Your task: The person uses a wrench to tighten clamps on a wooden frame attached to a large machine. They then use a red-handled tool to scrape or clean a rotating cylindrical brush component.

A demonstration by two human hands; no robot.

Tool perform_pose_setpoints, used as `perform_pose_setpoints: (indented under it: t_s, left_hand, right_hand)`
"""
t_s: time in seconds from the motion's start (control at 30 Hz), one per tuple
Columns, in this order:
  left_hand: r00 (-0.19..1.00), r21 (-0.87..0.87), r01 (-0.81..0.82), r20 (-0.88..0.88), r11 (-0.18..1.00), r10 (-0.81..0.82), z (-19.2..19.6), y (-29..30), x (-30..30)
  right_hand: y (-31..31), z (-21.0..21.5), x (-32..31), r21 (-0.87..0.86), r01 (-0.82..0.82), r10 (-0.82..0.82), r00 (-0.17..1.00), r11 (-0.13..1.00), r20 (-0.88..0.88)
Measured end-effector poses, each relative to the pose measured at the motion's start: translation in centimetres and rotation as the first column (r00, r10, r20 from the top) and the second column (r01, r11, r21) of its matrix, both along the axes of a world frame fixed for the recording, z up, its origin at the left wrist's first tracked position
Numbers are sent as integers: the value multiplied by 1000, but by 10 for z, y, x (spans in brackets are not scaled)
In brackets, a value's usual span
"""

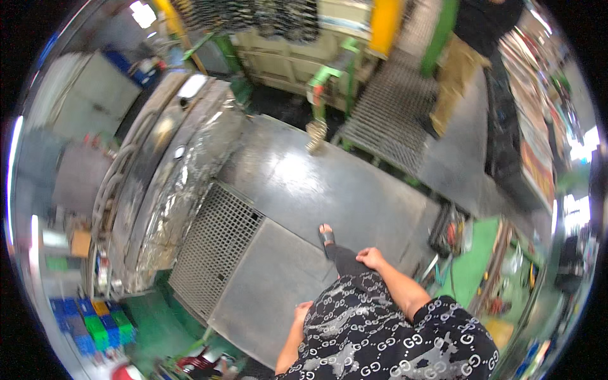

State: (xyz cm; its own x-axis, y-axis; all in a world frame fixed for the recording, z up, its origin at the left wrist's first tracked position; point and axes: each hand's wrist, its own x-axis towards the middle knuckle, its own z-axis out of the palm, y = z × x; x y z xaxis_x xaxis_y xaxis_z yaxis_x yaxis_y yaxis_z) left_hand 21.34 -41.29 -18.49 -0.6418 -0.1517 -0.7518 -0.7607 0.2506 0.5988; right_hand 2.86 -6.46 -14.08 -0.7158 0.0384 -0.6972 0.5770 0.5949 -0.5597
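Note:
My right hand (372,258) hangs in front of my body above the grey metal floor plates (285,278). Its fingers are curled in loosely, and no object shows in them. My left hand (303,311) is low beside my patterned black shirt (361,323), which covers part of it; its fingers are too hidden to read. Neither hand touches any equipment. One sandalled foot (326,234) is forward on the plates.
A long machine wrapped in shiny foil (183,171) stands left, beside a perforated floor grate (218,240). Ahead are a green post (326,76) and a raised mesh walkway (392,107). Another person (459,76) stands far right. A green workbench (475,259) with tools is at right; coloured bins (95,326) sit lower left.

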Motion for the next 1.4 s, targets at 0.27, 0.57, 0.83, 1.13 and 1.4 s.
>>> perform_pose_setpoints:
  t_s: [0.27, 0.57, 0.83, 1.13, 1.4]
  left_hand:
    - [872, -151, -490, -84, 859, 482, 44, -105, -96]
    - [760, -35, -648, 46, 761, 649, 64, -122, -195]
    - [989, -207, -123, 57, 970, 138, 15, -230, -307]
    - [947, -36, -313, 61, 949, 314, 70, -354, -500]
    - [947, -190, -256, 146, 948, 285, 84, -297, -484]
  right_hand:
    - [-69, 20, -162, 88, -263, 259, 964, 961, 58]
    - [-110, 27, -280, 79, -215, 209, 975, 973, 74]
    - [-130, -49, -285, 6, 306, -306, 952, 952, 24]
    - [-149, 28, -505, -232, 648, -663, 748, 725, 15]
    - [-33, -98, -705, -350, 777, -852, 493, 523, -177]
